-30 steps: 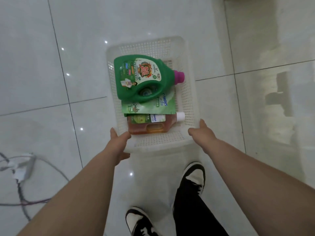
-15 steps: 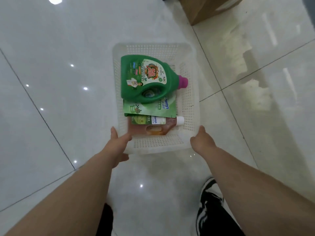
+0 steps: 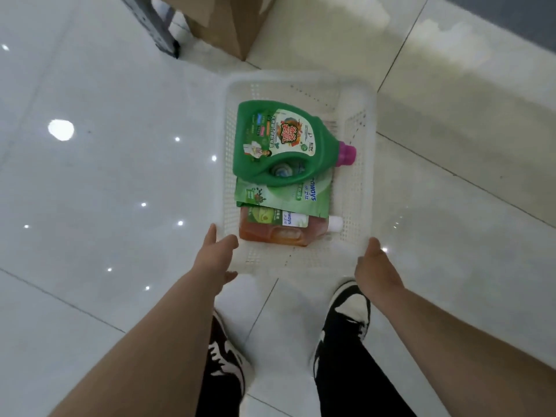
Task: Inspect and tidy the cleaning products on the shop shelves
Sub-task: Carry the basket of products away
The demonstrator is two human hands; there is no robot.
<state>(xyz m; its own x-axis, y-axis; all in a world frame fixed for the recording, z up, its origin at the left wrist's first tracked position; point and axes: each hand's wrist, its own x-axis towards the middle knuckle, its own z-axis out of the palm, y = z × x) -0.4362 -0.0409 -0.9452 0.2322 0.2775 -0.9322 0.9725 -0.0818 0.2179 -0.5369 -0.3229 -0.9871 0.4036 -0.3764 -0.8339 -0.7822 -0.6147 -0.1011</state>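
I carry a white perforated plastic basket (image 3: pixel 358 188) in front of me above the floor. My left hand (image 3: pixel 215 257) grips its near left corner, thumb over the rim. My right hand (image 3: pixel 376 266) grips the near right corner. Inside lie a green detergent jug (image 3: pixel 279 142) with a purple cap, a green refill pouch (image 3: pixel 285 197) under it, and an orange-brown bottle (image 3: pixel 279 231) with a white cap nearest me.
Glossy white floor tiles (image 3: pixel 105 191) spread all around. A brown cardboard box (image 3: pixel 228 22) and a dark metal post (image 3: pixel 153 25) stand ahead at the top. My black and white shoes (image 3: pixel 346 314) are below the basket.
I have walked and turned with the basket; the cardboard box and metal post have come closer at the top. Both hands keep the same hold on the basket's near corners.
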